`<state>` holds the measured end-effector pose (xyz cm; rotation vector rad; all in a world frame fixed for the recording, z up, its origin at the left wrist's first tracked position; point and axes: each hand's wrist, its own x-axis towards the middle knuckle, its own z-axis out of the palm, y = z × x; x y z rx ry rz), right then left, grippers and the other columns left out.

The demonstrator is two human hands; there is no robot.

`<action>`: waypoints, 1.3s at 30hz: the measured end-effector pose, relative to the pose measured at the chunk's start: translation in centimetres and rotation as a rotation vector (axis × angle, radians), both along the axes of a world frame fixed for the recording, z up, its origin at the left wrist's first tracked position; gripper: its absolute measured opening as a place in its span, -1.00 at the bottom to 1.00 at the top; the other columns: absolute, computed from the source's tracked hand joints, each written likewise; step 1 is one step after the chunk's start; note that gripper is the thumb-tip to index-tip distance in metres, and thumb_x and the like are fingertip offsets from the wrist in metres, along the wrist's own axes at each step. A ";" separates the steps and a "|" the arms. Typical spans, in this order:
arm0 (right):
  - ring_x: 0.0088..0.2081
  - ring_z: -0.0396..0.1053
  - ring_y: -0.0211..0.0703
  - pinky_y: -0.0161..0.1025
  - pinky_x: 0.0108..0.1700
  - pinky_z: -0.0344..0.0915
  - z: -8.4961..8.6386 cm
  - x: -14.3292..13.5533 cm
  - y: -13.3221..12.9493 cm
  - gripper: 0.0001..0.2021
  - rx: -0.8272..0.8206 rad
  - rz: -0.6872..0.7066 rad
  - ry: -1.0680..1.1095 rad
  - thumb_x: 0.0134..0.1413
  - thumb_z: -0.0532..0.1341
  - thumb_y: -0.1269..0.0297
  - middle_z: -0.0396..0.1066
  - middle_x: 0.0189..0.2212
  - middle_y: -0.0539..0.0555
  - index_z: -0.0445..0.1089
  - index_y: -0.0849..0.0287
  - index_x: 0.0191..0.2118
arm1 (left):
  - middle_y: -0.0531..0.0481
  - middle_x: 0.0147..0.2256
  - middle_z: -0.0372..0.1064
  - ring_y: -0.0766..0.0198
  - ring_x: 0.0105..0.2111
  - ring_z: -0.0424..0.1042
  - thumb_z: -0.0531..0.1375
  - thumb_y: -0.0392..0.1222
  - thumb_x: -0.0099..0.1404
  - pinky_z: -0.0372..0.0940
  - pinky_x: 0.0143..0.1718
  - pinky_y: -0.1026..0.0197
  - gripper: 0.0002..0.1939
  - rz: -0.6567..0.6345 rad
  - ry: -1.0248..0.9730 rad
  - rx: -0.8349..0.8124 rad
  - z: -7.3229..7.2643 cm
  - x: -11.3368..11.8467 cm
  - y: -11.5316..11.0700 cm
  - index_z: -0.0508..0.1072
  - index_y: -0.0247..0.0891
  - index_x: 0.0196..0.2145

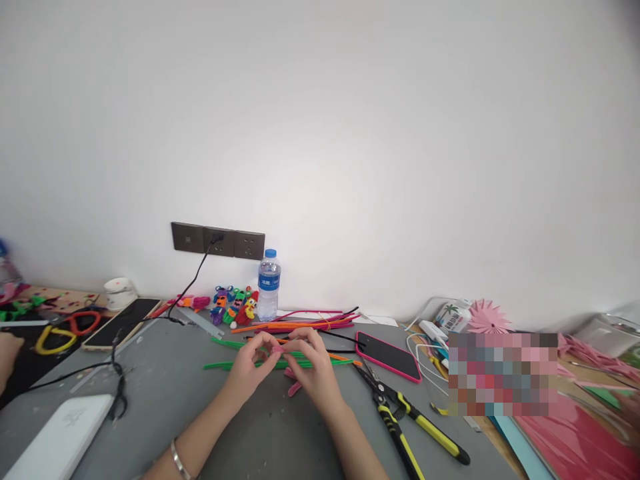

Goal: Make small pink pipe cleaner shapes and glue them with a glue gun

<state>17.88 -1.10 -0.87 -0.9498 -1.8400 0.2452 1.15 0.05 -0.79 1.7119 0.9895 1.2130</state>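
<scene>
Head view: both hands meet low at the middle of the grey table (270, 433). The left hand (249, 371) and the right hand (314, 371) each pinch, fingertips closed, one small pink fuzzy pipe-cleaner piece (278, 349) held between them just above the tabletop. A second short pink piece (294, 389) lies on the table under the right hand. Beneath and behind the fingers lie long green pipe cleaners (225, 365), and behind those a bundle of orange, pink and black pipe cleaners (305, 324).

A silver bangle (179, 460) circles the left wrist. Right of the right hand lie yellow-and-black-handled pliers (415, 427), and near them a smartphone in a pink case (389, 357), face up. Against the white wall stand a clear plastic water bottle with a blue cap (269, 285) and small colourful pipe-cleaner figures (234, 305). A black cable (190, 287) runs from the dark wall socket strip (218, 241) across the table. A white flat box (60, 437) sits at the lower left.
</scene>
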 end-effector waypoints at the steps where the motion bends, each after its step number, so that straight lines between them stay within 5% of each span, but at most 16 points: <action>1: -0.17 0.34 -0.06 -0.12 -0.14 0.32 -0.1 0.0 0.0 -0.85 0.001 -0.001 -0.009 0.12 0.20 0.47 0.31 -0.20 0.10 0.43 0.06 -0.27 | 0.03 -0.42 0.31 0.26 -0.40 0.35 0.12 -0.12 0.25 0.28 -0.42 0.31 -0.86 0.001 0.001 -0.001 0.0 0.0 0.0 0.37 -0.23 -0.39; 17: -0.18 0.36 -0.06 -0.12 -0.15 0.35 0.3 -0.1 0.0 -0.90 0.016 0.013 -0.009 0.11 0.21 0.44 0.33 -0.20 0.12 0.40 0.09 -0.37 | 0.05 -0.42 0.30 0.26 -0.40 0.36 0.10 -0.15 0.25 0.28 -0.38 0.29 -0.88 -0.001 0.054 0.032 -0.6 -0.1 0.2 0.35 -0.22 -0.39; 24: -0.25 0.38 -0.10 -0.18 -0.19 0.36 0.4 0.7 0.3 -0.83 -0.163 0.079 0.284 0.17 0.16 0.28 0.41 -0.28 0.09 0.33 0.11 -0.12 | 0.02 -0.39 0.30 0.25 -0.38 0.35 0.10 -0.19 0.25 0.27 -0.39 0.30 -0.91 0.007 0.041 0.056 -0.7 -0.2 0.4 0.36 -0.21 -0.37; 33: -0.35 0.35 -0.17 -0.23 -0.30 0.33 -0.7 0.2 0.9 -0.80 -0.415 0.216 0.412 0.16 0.18 0.12 0.38 -0.41 0.02 0.37 0.14 -0.22 | 0.00 -0.37 0.34 0.23 -0.35 0.37 0.11 -0.21 0.25 0.30 -0.37 0.30 -0.92 -0.005 0.023 0.116 -1.3 -0.3 0.6 0.39 -0.22 -0.35; 39: -0.40 0.29 -0.20 -0.26 -0.34 0.28 -0.6 0.3 1.0 -0.80 -0.439 0.199 0.422 0.11 0.22 0.12 0.35 -0.45 0.00 0.39 0.15 -0.32 | 0.01 -0.38 0.33 0.25 -0.36 0.36 0.10 -0.20 0.27 0.29 -0.38 0.31 -0.91 -0.011 0.035 0.123 -1.3 -0.2 0.6 0.38 -0.23 -0.35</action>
